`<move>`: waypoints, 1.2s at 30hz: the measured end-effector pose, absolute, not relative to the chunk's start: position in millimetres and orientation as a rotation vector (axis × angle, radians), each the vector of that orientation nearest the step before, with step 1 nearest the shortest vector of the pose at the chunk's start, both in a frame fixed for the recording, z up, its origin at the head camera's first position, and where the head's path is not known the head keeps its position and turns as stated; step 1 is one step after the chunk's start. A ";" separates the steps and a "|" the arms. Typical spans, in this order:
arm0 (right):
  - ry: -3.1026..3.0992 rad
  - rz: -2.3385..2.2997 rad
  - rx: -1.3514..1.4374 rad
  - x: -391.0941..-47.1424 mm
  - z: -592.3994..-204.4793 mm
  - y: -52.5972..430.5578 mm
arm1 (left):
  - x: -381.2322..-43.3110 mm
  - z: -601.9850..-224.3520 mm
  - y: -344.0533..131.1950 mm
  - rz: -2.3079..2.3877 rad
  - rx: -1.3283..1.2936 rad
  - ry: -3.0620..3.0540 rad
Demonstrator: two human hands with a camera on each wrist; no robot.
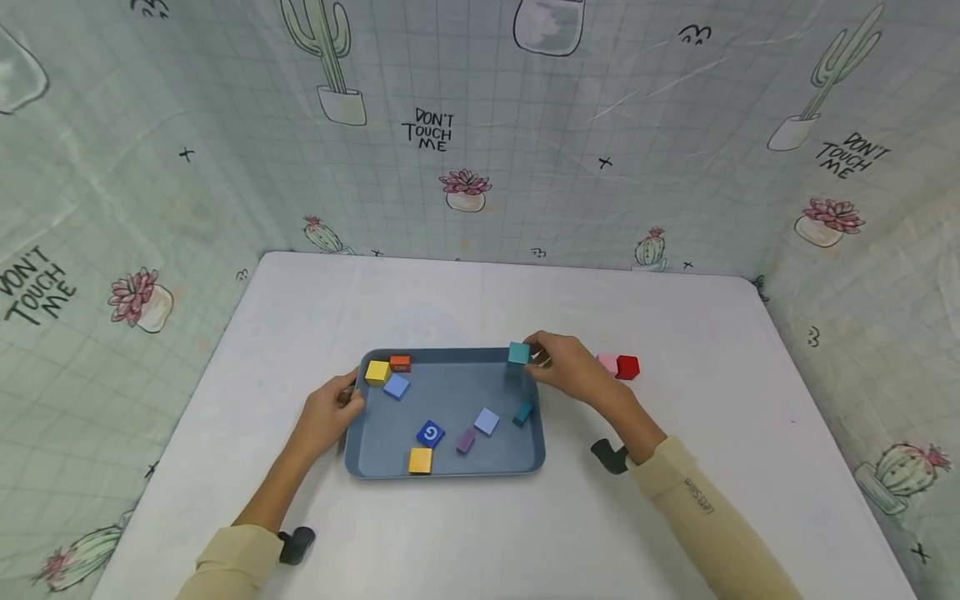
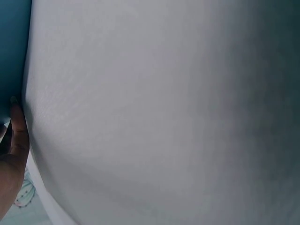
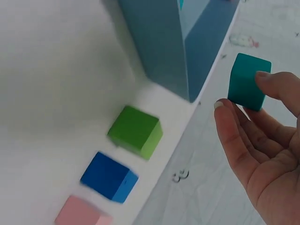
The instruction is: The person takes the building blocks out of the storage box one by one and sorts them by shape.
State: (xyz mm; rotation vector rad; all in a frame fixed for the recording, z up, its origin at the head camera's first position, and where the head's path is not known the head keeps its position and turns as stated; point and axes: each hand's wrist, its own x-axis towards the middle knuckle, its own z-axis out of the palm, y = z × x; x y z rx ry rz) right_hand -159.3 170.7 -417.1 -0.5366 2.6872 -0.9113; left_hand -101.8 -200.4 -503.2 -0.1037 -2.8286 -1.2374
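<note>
A blue-grey tray point(image 1: 450, 387) lies on the table, and my left hand point(image 1: 326, 417) grips its left edge. In the left wrist view, a finger lies along the tray's side point(image 2: 13, 56). My right hand point(image 1: 572, 368) pinches a teal cube point(image 1: 518, 353) between thumb and fingers, above the tray's far right corner; the right wrist view shows the cube point(image 3: 248, 82) from close by. Several blocks lie in the tray, among them a yellow cube point(image 1: 377, 372), an orange block point(image 1: 401, 363), a purple block point(image 1: 466, 441) and a dark blue block with a white swirl point(image 1: 431, 433).
Right of the tray, a pink cube point(image 1: 606, 362) and a red cube point(image 1: 627, 367) are partly behind my right hand. The right wrist view adds a green cube point(image 3: 136, 131) and a blue cube point(image 3: 108, 176) there. A patterned cloth point(image 1: 525, 125) surrounds the white table point(image 1: 712, 358).
</note>
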 end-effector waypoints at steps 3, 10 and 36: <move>2.689 -0.922 -0.515 -160.3 -417.1 184.9 | -102.8 -503.8 -201.0 -1.232 -0.104 -2.830; 2.715 -0.925 -0.514 -157.0 -416.5 218.2 | -100.1 -507.5 -201.7 -1.228 -0.089 -2.847; 2.753 -0.841 -0.264 -160.1 -429.0 345.6 | -102.3 -506.6 -199.1 -1.189 -0.078 -2.847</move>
